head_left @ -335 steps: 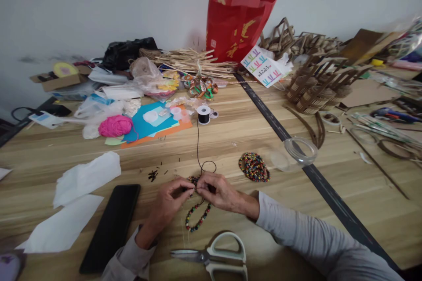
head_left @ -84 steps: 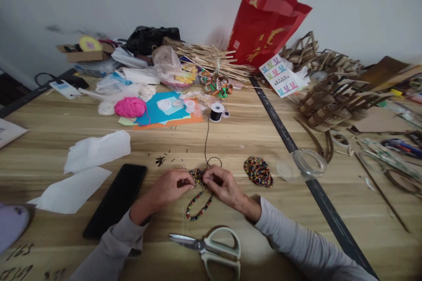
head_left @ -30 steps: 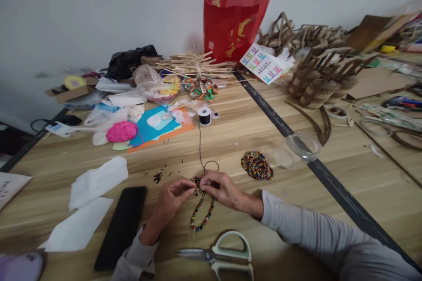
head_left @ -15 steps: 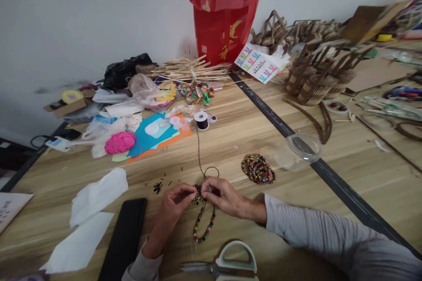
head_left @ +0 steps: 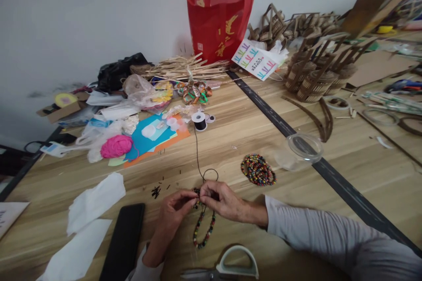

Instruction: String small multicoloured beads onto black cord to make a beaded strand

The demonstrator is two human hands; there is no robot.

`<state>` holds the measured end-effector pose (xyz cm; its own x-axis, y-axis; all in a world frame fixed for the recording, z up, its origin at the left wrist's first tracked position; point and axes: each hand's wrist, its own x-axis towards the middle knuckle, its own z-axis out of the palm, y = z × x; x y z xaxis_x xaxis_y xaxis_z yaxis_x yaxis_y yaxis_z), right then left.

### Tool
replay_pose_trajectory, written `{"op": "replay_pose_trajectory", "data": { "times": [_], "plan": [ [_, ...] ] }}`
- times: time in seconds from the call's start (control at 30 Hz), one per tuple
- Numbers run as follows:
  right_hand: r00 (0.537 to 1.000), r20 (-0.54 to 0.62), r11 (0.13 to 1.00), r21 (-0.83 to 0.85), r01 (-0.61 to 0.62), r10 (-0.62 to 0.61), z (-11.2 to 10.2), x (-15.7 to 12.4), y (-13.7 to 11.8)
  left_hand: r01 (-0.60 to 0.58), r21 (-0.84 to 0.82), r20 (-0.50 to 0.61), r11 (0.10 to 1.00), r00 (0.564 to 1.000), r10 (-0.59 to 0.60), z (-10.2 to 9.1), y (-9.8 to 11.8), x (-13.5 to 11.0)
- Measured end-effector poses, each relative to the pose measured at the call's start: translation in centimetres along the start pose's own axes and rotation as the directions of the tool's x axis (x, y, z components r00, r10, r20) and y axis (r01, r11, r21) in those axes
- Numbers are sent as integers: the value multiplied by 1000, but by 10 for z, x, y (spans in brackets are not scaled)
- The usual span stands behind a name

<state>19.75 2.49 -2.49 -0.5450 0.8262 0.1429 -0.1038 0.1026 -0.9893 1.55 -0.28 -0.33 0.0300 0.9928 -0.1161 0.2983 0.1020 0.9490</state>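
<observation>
My left hand (head_left: 174, 213) is closed in a pinch at the knotted end of a multicoloured beaded string (head_left: 195, 233). Facing it, my right hand (head_left: 222, 202) pinches black cord, thumb against forefinger, and the fingertips of both hands nearly meet. From between them the beaded string hangs as a loop onto the table; a small cluster of beads is partly hidden behind the fingers. A thin black cord (head_left: 197, 149) runs from the spool (head_left: 199, 122) down to my hands, curling into a small loop beside them. The exact knot is too small to make out.
Scissors (head_left: 239, 263) lie near the front edge. A coiled pile of beaded strings (head_left: 258, 170) is to the right, with a clear plastic lid (head_left: 305, 147) beyond. On the left are a black phone (head_left: 123, 241), white paper (head_left: 95, 199), cord scraps (head_left: 156, 192) and pink yarn (head_left: 116, 146).
My view has shifted slightly. The fingertips of both hands have drawn a little closer together at the beads; the cord and beaded loop hang much as before.
</observation>
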Motion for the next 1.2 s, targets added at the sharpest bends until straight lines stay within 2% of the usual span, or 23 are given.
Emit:
{"op": "replay_pose_trajectory", "data": {
  "times": [0.3, 1.2],
  "plan": [
    [999, 3, 999, 4, -48, 48, 1, 0, 1, 6, -54, -43, 999, 999, -8, -2, -2, 0],
    [997, 28, 994, 74, -76, 74, 4, 0, 5, 24, -95, 4, 995, 1000, -24, -2, 0, -1]
  ]
}}
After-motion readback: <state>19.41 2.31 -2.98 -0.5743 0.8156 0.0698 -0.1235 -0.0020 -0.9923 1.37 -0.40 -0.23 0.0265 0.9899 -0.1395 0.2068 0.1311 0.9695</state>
